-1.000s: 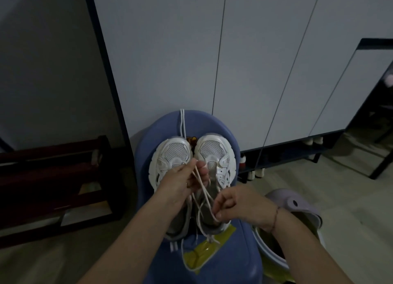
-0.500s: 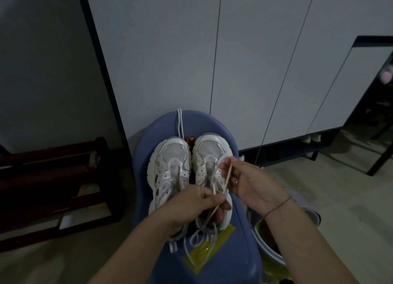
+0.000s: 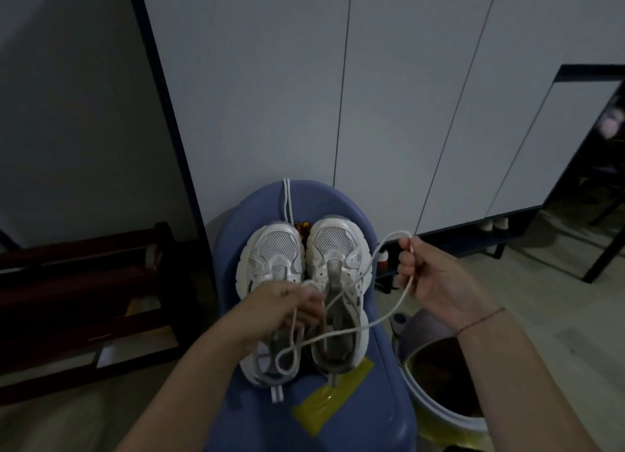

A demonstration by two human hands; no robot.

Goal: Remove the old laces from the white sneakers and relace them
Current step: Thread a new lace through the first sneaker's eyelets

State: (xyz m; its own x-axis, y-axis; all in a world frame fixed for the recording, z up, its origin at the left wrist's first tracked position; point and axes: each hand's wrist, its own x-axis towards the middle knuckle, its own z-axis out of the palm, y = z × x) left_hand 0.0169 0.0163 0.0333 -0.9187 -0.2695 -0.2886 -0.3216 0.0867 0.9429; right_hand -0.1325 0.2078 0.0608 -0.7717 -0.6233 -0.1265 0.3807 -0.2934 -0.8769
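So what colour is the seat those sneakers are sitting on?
The seat is blue; the head view shows it best.

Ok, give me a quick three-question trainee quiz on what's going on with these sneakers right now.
1. True or false: the right hand holds the white lace raised to the side of the sneakers.
2. The sneakers stand on: A) a blue stool, B) the floor, C) a wooden rack.
3. What colour is the flat packet under the sneakers' heels?
Key: 1 true; 2 A; 3 yellow.
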